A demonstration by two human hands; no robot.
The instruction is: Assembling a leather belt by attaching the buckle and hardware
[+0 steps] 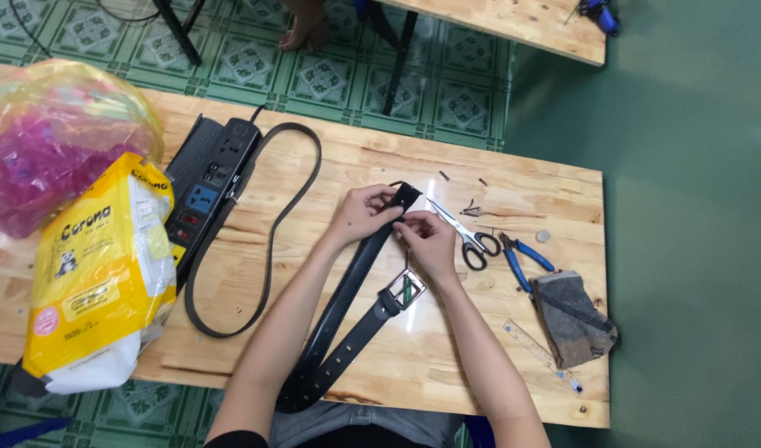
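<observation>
Pale wooden table [513, 187] bearing a black belt [347, 290] stands on green floor [696, 207].

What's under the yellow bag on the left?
The yellow bag lies on the wooden table, overlapping the black power strip's near end. Anything else beneath it is covered.

Scissors [468, 235], pliers [521, 259] rightward

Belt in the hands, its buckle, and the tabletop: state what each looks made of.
Belt: probably leather or imitation, black with a slight sheen and punched holes. Buckle: metal, by its silvery gleam. Tabletop: pale, glossy wood with visible grain and knots.
</observation>
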